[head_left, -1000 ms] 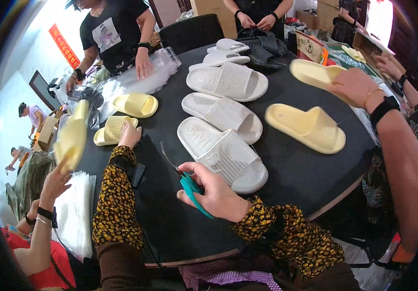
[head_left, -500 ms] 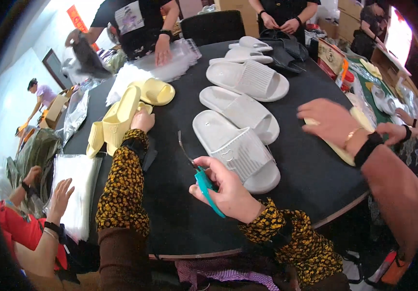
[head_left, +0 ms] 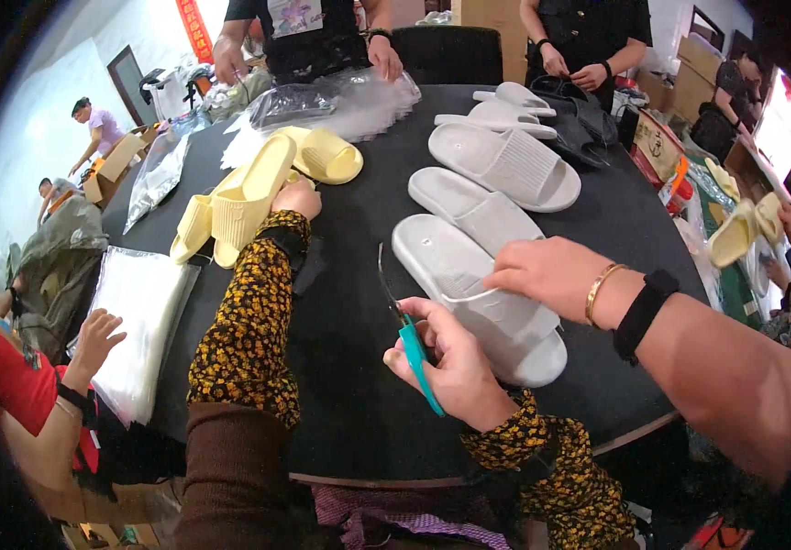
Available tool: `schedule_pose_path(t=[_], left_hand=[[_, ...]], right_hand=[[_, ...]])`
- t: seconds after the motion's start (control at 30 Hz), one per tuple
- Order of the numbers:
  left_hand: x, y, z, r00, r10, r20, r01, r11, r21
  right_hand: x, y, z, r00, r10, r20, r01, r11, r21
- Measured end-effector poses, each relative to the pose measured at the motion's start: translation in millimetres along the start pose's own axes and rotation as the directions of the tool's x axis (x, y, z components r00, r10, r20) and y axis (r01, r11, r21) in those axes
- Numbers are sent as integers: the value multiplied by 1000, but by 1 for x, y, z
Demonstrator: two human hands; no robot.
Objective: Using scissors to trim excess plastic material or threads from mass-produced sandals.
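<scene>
Right hand (head_left: 455,367) clenched around scissors (head_left: 406,330); left hand (head_left: 296,198) gripping yellow slipper (head_left: 247,197), fingers hidden behind it.

left hand (head_left: 296,198) half hidden behind yellow slipper (head_left: 247,197)

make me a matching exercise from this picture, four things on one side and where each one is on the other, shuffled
Things:
1. teal-handled scissors
2. upright yellow slipper
3. stack of clear plastic bags
4. nearest white slipper

Places:
A. under a co-worker's hand wearing a gold bangle
B. at the table's left edge
C. in the person's right hand
D. at the person's left hand, far side of the table

Pairs: 1-C, 2-D, 3-B, 4-A
</scene>
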State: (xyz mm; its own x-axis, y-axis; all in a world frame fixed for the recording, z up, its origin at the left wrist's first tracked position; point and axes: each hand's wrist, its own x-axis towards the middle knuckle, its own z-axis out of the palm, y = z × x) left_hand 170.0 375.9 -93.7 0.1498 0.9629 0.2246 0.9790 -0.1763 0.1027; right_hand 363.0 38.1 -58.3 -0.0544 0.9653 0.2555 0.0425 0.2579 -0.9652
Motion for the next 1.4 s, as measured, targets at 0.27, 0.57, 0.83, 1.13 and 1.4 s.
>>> schedule_pose_path(t=[0.27,0.57,0.83,1.13,1.4], left_hand=[[-10,-4,-8,986,-52,-159,44,998,-53],[-70,29,-56,950,277,-147,-304,928,-217],[-313,95,-111,826,560,-64,-494,664,-561],[-419,58,-107,978,193,-77,-156,432,-888],[-440,38,-105,995,89,42,30,132,-991]], right_hand=[[1,-9,2,999,24,30,-24,1000,-2],[0,-7,2,998,-44,-49,51,987,155],[0,-17,-22,989,-101,-112,141,884,447],[-41,-34,-4,999,-21,37,7,939,343],[-152,-11,28,804,379,458,-562,735,379]])
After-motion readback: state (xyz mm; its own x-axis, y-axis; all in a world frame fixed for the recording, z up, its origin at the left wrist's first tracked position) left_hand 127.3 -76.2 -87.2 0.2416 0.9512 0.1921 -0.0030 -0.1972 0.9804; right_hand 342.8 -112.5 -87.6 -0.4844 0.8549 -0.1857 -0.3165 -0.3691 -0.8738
